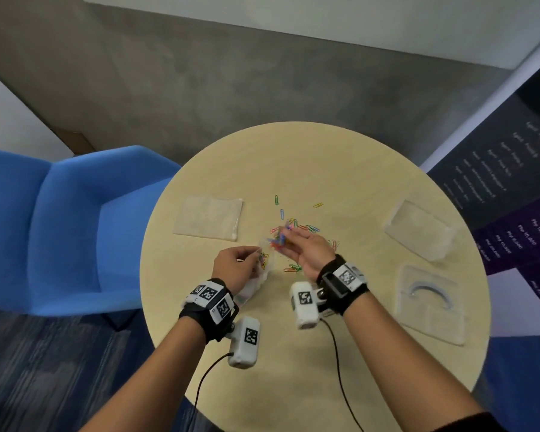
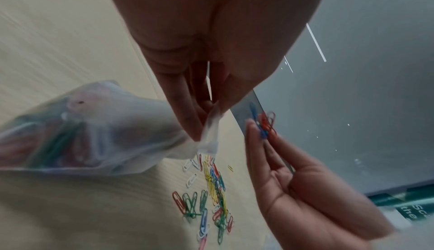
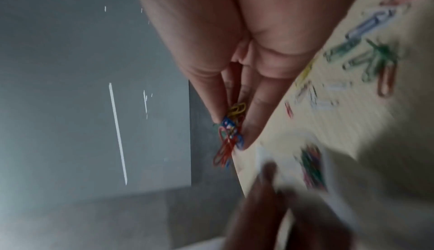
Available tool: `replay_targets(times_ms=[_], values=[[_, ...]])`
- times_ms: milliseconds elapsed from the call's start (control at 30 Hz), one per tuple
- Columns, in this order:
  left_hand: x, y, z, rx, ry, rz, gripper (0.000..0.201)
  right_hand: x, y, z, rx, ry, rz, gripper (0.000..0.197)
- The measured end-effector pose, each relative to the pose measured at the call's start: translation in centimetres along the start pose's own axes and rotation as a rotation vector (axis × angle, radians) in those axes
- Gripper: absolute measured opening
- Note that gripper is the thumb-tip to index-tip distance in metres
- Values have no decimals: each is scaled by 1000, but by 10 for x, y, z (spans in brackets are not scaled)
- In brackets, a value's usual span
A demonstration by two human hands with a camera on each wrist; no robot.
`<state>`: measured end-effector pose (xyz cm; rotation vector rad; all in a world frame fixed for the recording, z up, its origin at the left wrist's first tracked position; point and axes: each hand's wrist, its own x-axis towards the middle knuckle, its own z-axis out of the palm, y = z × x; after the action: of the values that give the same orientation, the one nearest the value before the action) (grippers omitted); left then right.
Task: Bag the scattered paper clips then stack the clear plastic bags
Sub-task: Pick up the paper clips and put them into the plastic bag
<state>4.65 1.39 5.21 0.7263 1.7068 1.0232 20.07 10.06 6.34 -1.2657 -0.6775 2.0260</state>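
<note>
While the left hand (image 1: 235, 266) pinches the mouth edge of a clear bag (image 2: 98, 129) just above the tabletop (image 1: 325, 169), the right hand (image 1: 306, 252) pinches a small bunch of clips (image 3: 229, 135) at the bag's opening. More clips (image 2: 211, 189) lie scattered below; some are already bagged. The film looks thin, limp and slippery, so it is best held at the rim. The clips are light and snag on each other, and probably lift best in small pinched clusters. More bags (image 1: 209, 218) lie flat to the left.
</note>
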Motion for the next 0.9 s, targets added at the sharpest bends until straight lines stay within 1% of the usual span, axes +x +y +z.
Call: replay_targets(times_ms=[33, 100, 167, 233, 300, 367, 400, 467, 533, 600, 633, 667, 700, 733, 767, 800, 833, 867, 900], values=[[-1, 1, 2, 3, -4, 11, 15, -2, 9, 6, -42, -3, -4, 21], [1, -2, 3, 29, 22, 36, 20, 0, 26, 14, -223, 37, -39, 19], [5, -7, 2, 56, 39, 45, 21, 2, 39, 16, -458, 96, -100, 21], [5, -7, 3, 82, 26, 66, 23, 5, 42, 15, -723, 125, -155, 25], [4, -4, 5, 124, 8, 94, 24, 4, 37, 17, -965, 94, -162, 23], [4, -4, 7, 139, 15, 101, 19, 4, 28, 21, -1126, 27, -138, 29], [5, -5, 7, 137, 24, 99, 18, 5, 25, 22, -1155, 6, -124, 34], [9, -6, 8, 121, 34, 88, 21, 5, 18, 23, -1179, 17, -133, 38], [10, -5, 9, 103, 22, 84, 22, 6, 13, 24, -1241, 38, -196, 32], [12, -6, 10, 102, 3, 97, 17, 5, 8, 25, -1364, -25, -228, 22], [13, -7, 10, 95, -1, 99, 15, 7, 5, 23, -1375, -65, -219, 18], [15, -8, 10, 80, 0, 100, 14, 9, -1, 21, -1327, -103, -194, 15], [16, -9, 9, 60, 8, 97, 13, 15, -7, 17, -1210, -119, -150, 14], [19, -11, 7, 39, 21, 86, 13, 22, -16, 11, -1064, -83, -128, 14], [20, -12, 5, 11, 36, 73, 13, 32, -27, 4, -958, 3, -144, 15], [20, -13, 2, -16, 44, 60, 13, 45, -37, -5, -948, 126, -195, 17], [21, -14, -1, -37, 48, 52, 14, 60, -46, -14, -1038, 255, -249, 22], [21, -16, -4, -56, 50, 48, 13, 76, -53, -23, -1179, 340, -263, 30], [20, -19, -8, -74, 56, 44, 13, 91, -57, -31, -1318, 370, -219, 42]])
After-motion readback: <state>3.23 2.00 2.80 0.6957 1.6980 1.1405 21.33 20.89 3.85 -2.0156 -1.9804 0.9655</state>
